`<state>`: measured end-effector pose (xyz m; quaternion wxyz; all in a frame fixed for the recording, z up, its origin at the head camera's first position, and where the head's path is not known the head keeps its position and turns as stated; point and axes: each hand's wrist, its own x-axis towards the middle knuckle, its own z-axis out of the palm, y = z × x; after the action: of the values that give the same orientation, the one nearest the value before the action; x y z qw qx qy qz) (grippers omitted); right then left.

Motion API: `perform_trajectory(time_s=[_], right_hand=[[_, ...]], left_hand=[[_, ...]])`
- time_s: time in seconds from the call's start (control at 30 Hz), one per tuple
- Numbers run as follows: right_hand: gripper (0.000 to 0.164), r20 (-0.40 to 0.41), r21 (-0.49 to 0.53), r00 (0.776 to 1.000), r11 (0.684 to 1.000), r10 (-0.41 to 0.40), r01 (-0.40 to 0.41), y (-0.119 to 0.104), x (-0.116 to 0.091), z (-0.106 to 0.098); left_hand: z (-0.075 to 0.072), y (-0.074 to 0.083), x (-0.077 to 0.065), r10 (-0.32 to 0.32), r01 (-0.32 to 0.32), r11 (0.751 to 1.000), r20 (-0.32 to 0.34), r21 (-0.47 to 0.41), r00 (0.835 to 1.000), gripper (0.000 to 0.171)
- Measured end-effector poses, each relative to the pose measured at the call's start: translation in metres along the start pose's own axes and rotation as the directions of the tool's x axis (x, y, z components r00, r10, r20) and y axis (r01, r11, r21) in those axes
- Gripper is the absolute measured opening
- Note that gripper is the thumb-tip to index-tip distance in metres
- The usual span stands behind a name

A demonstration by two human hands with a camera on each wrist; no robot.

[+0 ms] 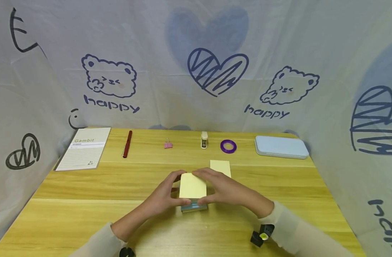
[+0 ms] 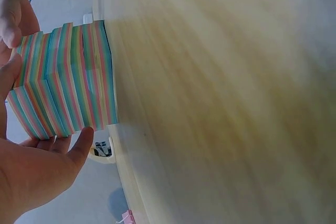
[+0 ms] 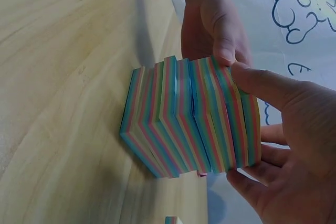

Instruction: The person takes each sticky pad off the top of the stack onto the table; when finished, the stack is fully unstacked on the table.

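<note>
A tall stack of sticky note pads (image 1: 192, 186) stands on the table between both hands, its top sheet pale yellow. Striped edges in pink, green, yellow and blue show on the stack (image 2: 68, 82) in the left wrist view, the layers slightly out of line. My left hand (image 1: 165, 195) grips its upper part from the left, thumb at the near side. From the right, my right hand (image 1: 224, 187) holds it the same way, thumb (image 3: 262, 85) against the near face. Another yellow sticky note pad (image 1: 221, 167) lies just behind the right hand, partly covered by it.
Along the back of the table lie a notebook (image 1: 83, 150), a red pen (image 1: 127, 144), a pink binder clip (image 1: 168, 145), a small white item with a dark label (image 1: 204, 140), a purple tape roll (image 1: 222, 146) and a light blue case (image 1: 281, 146). A printed curtain (image 1: 151, 82) hangs behind.
</note>
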<state>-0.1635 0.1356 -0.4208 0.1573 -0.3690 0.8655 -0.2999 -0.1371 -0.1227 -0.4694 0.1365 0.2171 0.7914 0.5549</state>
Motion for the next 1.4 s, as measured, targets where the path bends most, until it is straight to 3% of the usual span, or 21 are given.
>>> perform_trajectory(time_s=[0.33, 0.63, 0.97, 1.2, 1.4], right_hand=[[0.086, -0.028, -0.037, 1.0, 0.999, -0.012, 0.011, 0.0, -0.001, -0.001], [0.083, -0.074, -0.013, 0.997, 1.0, -0.023, 0.022, 0.011, -0.012, -0.025], [0.087, -0.134, 0.062, 0.985, 0.993, 0.106, -0.098, 0.071, -0.041, -0.057], [0.086, -0.145, 0.145, 0.967, 0.971, 0.209, -0.189, 0.12, -0.059, -0.066], [0.089, -0.149, 0.084, 0.953, 0.963, 0.265, -0.255, 0.149, -0.065, -0.065]], left_hand=[[0.001, 0.001, -0.001, -0.004, 0.004, 1.0, -0.006, 0.007, 1.0, 0.092], [0.002, 0.002, -0.001, -0.025, 0.025, 1.0, -0.023, 0.012, 0.999, 0.093], [0.002, 0.004, -0.001, -0.023, 0.026, 0.997, -0.033, 0.079, 0.999, 0.089], [0.002, 0.004, -0.001, -0.027, 0.028, 0.998, -0.025, 0.049, 0.999, 0.088], [0.003, 0.004, 0.0, -0.03, 0.031, 0.998, -0.025, 0.046, 0.999, 0.089]])
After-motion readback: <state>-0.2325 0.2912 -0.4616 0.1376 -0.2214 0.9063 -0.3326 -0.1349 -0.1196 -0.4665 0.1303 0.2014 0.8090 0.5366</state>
